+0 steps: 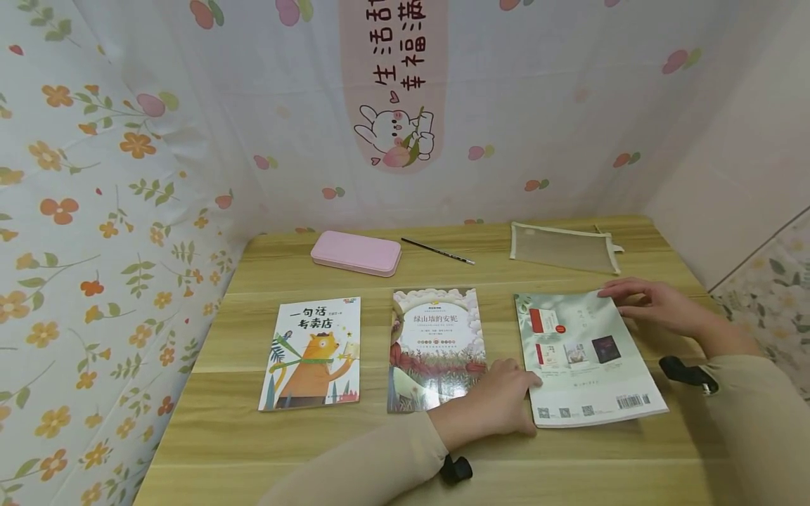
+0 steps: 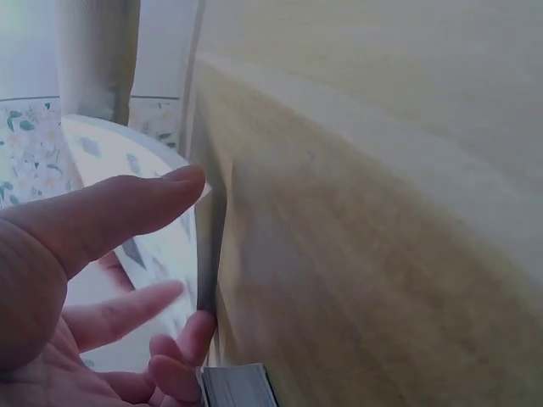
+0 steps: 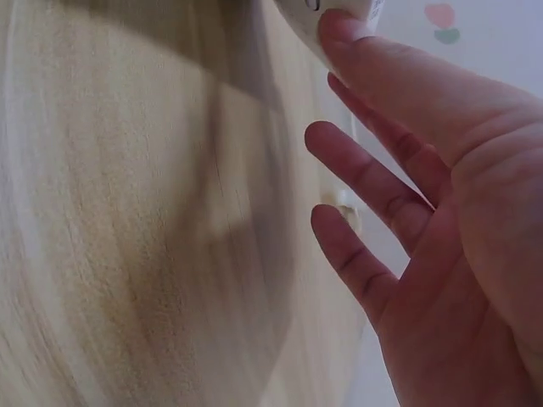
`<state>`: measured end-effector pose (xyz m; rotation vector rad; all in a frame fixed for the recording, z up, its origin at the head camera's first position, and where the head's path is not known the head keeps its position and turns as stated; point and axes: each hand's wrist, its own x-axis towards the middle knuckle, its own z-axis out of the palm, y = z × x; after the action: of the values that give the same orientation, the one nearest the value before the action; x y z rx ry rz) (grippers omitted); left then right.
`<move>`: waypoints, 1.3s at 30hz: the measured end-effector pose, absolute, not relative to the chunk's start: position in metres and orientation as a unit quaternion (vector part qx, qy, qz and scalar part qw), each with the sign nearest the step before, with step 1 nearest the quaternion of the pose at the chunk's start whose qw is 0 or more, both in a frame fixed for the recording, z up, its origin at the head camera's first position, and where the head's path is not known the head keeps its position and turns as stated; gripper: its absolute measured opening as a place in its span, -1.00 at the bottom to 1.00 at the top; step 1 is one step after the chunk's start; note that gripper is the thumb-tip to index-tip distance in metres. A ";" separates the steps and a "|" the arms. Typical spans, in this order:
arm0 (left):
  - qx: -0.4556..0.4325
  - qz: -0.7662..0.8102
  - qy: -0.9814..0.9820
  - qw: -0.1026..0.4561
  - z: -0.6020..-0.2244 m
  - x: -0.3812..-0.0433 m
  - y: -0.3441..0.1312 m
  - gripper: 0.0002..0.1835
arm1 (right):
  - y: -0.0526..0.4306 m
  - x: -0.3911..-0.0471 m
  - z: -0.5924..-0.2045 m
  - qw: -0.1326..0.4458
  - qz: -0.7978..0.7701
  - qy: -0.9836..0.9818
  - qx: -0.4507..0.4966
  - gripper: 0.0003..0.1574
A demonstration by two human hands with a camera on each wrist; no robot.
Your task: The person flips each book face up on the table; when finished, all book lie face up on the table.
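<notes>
A pale green book [image 1: 588, 358] lies back cover up on the right of the table, its barcode near the bottom and its right side lifted slightly. At its lower left corner my left hand [image 1: 496, 397] holds the edge; the thumb [image 2: 144, 203] lies by the corner and an index finger touches the cover. My right hand [image 1: 661, 313] pinches the upper right edge, and in the right wrist view its thumb [image 3: 407, 76] presses the book's edge while other fingers stay spread. Under the left forearm's side sits the middle book [image 1: 436, 337], partly covered by that hand.
An orange-cat book [image 1: 313, 358] lies at the left. Along the back are a pink pencil case [image 1: 356, 253], a dark pencil [image 1: 438, 251] and a mesh zip pouch [image 1: 563, 248]. The wooden table [image 1: 215, 393] meets patterned curtains [image 1: 304, 126] behind and to the left.
</notes>
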<state>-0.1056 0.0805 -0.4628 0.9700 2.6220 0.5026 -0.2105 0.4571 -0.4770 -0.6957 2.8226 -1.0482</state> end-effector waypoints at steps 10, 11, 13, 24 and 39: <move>0.305 0.211 0.918 0.137 -0.462 -0.100 0.072 -0.32 | 0.456 -0.207 -0.470 -0.003 -0.356 0.907 -0.227 -0.58; 0.305 0.212 0.919 0.133 -0.462 -0.100 0.071 -0.34 | 0.455 -0.207 -0.469 -0.005 -0.359 0.906 -0.223 -0.59; 0.307 0.213 0.919 0.122 -0.463 -0.101 0.067 -0.40 | 0.454 -0.207 -0.467 -0.008 -0.369 0.905 -0.210 -0.60; 0.293 0.288 0.909 0.074 -0.457 -0.107 0.046 -0.66 | 0.452 -0.207 -0.457 -0.018 -0.412 0.891 -0.189 -0.64; 0.258 0.401 0.878 -0.022 -0.442 -0.118 0.029 -0.85 | 0.443 -0.204 -0.437 -0.047 -0.421 0.900 -0.104 -0.70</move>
<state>-0.1184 0.0290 -0.4424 0.8231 2.7986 1.2786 -0.2041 0.4430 -0.4371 -0.3358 2.9141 -1.3635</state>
